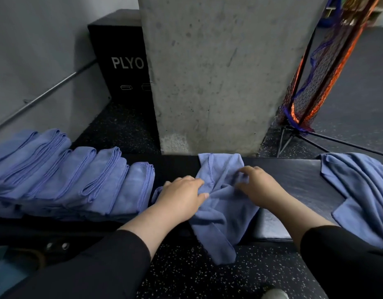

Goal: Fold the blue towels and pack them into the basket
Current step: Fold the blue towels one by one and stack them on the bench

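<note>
Left hand: my left hand [182, 194] pinches the crumpled blue towel [223, 203].
Right hand: my right hand [257, 182] grips the same towel on the bench [294, 175].

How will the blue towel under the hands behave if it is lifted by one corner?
The towel is probably floppy: it lies wrinkled and one end droops over the bench edge. It likely is light and would hang and unfold. Both hands, left hand and right hand, bunch it easily.

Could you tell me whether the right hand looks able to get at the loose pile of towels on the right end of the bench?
Probably yes. The right hand pinches the crumpled towel, and only bare bench top lies between it and the loose pile. It would have to release first.
</note>
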Motion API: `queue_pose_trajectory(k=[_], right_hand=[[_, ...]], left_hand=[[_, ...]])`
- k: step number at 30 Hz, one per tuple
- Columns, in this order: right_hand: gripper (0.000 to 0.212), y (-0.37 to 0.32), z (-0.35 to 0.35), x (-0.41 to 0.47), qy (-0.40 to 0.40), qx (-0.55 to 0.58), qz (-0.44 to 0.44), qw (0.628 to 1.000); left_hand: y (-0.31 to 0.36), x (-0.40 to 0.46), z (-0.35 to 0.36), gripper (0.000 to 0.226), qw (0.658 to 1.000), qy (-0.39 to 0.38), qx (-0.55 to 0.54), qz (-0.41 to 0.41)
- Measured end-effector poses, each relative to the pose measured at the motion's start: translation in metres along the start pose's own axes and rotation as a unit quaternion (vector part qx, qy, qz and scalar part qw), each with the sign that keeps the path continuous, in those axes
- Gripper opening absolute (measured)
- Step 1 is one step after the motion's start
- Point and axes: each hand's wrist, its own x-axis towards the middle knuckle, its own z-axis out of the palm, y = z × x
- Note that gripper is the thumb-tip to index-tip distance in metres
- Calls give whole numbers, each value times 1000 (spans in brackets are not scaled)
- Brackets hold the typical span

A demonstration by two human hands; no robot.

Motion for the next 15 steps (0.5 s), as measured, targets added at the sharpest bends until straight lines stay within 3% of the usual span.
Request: queue_pose_trajectory(k=[4,7,10,15], right_hand=[[54,13,5,10,37,19,31,999],[20,15,6,21,59,39,26,997],[34,15,9,25,58,31,28,997],[19,7,0,35,122,152,62,979]], left_hand=[[15,15,7,53,999,7,-32,5],[22,28,12,59,1000,4,-7,-24],[27,40,14,47,997,41,43,-43],[27,57,18,21,990,118,38,-60]])
